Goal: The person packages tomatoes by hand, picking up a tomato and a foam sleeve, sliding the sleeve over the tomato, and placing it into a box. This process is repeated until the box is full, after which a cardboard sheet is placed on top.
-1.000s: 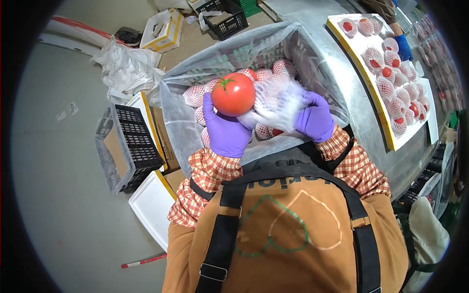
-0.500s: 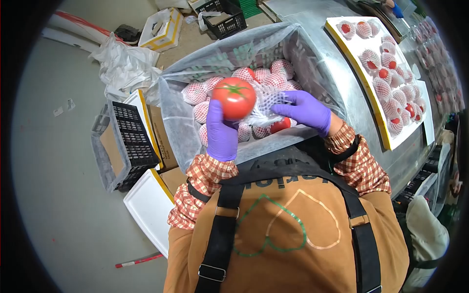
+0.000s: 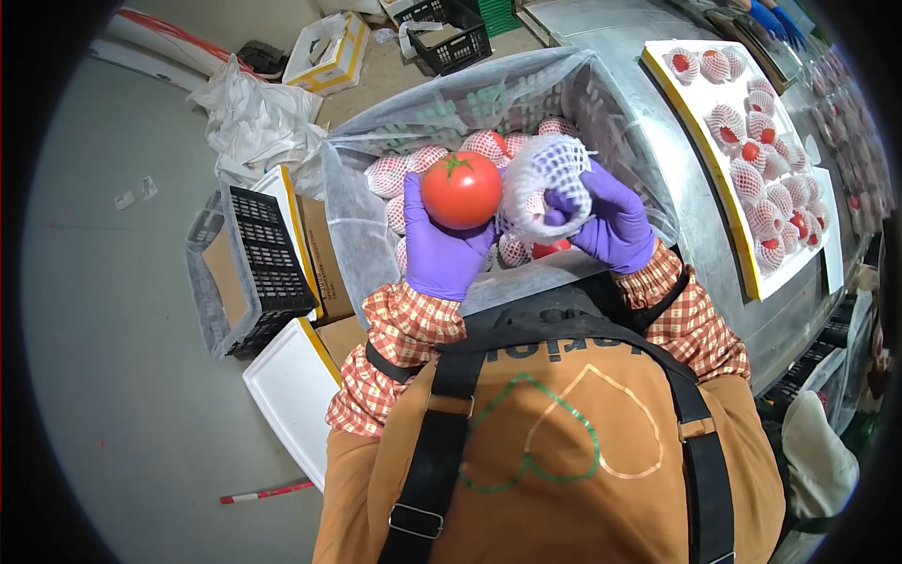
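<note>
A bare red tomato with a green calyx rests in my left hand, its purple-gloved fingers wrapped round the underside. Just to the right, my right hand, also gloved in purple, grips a white foam net sleeve. The sleeve stands spread in a rounded shape with its opening toward me, and some fingers are inside or behind it. Both hands are above a crate lined with translucent sheeting. Inside it lie several tomatoes in foam nets, partly hidden by my hands.
On the metal table at right, a white tray holds several netted tomatoes. Left of me stand a black crate and a white foam lid. White plastic sheeting lies behind. A co-worker's blue glove shows at top right.
The foam net, bunched against the tomato before, is now apart from it and opened out in my right hand. My left hand has shifted slightly right and turned more palm-up under the tomato.
</note>
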Demonstrator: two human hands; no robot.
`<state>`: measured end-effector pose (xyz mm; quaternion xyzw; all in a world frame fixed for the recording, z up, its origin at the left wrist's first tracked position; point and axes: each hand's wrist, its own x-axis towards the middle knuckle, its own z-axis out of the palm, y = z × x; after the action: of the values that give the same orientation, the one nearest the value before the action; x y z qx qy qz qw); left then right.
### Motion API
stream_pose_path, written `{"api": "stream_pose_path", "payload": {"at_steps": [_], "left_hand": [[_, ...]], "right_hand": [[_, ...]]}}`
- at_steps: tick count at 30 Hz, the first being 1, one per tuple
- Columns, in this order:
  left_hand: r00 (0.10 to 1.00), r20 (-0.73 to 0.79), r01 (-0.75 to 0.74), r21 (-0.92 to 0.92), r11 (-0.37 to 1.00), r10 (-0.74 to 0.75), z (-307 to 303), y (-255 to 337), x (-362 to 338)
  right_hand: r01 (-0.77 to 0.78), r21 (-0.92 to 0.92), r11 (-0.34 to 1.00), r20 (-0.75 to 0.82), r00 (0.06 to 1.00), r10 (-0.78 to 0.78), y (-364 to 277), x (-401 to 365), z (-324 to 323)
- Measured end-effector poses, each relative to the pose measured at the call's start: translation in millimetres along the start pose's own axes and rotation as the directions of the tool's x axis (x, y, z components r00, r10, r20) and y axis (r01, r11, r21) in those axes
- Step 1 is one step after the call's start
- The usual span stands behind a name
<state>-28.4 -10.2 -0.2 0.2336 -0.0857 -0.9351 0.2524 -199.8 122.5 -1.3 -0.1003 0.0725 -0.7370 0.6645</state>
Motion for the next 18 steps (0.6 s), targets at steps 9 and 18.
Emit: {"api": "stream_pose_path", "payload": {"at_steps": [9,18], "left_hand": [[0.995,0.093,0.001,0.23,0.973,-0.023,1,-4,-1],[0.976,0.144,0.041,0.613,0.789,-0.162,32,-25,1]], "right_hand": [[0.423,-0.678,0.601,-0.062,0.782,-0.62,-44,-9,13],[0.265,-0.895,-0.359,0.365,0.897,-0.249,-16,-5,-3]]}}
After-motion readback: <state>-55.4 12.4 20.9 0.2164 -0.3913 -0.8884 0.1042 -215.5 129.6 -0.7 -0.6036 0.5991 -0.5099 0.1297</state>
